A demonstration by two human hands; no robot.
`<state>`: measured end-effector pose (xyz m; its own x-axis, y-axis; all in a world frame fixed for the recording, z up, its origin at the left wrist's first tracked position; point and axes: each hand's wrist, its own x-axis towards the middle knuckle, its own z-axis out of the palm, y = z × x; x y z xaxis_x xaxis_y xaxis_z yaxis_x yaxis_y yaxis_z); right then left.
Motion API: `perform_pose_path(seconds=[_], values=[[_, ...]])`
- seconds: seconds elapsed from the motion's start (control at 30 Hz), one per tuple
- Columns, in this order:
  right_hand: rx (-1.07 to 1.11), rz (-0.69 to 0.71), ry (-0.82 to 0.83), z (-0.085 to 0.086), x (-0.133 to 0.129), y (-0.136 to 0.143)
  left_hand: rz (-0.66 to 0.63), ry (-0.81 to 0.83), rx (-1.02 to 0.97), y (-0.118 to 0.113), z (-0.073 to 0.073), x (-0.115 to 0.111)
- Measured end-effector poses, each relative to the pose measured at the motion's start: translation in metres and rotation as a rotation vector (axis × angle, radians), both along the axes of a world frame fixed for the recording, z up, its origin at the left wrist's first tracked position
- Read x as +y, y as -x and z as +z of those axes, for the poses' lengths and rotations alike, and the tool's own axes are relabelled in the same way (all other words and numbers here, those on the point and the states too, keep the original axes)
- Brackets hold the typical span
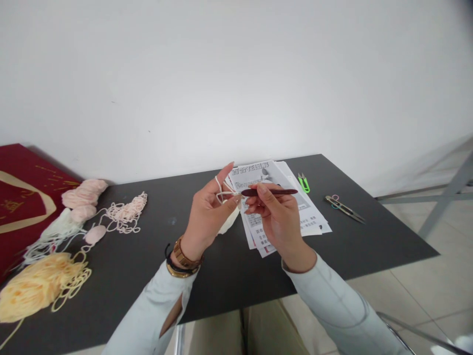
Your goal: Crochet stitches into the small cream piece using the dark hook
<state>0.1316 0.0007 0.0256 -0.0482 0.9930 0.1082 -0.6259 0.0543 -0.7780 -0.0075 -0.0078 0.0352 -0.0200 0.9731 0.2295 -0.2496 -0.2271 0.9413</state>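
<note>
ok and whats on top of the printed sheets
The right hand with the dark-handled tool hovers over the printed sheets, hiding part of the print; whatever lies beneath the top sheet is mostly covered.

1. There is a plain white wall (236, 79), with few small dark marks.
2. Black table (140, 276) stands close beside the wall.
3. The floor (414, 291) has pale tiles.
4. The light is soft.

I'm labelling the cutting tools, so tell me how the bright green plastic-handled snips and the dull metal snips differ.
The bright green plastic-handled snips point their blades toward the wall; the dull metal snips point theirs rightward and toward the person.
The metal snips have a pink loop at the handle end; the green snips show none.
Both lie on the black table.
</note>
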Motion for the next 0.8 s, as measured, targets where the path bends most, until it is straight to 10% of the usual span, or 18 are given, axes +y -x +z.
perform_pose_path(seconds=[0.2,0.8], values=[[-0.080,-0.009,-0.051,-0.003,0.001,-0.001,-0.100,0.035,0.082,0.015,0.009,0.003],[0.033,0.012,0.037,-0.003,0.005,-0.001,0.148,0.060,-0.221,-0.013,-0.011,0.000]])
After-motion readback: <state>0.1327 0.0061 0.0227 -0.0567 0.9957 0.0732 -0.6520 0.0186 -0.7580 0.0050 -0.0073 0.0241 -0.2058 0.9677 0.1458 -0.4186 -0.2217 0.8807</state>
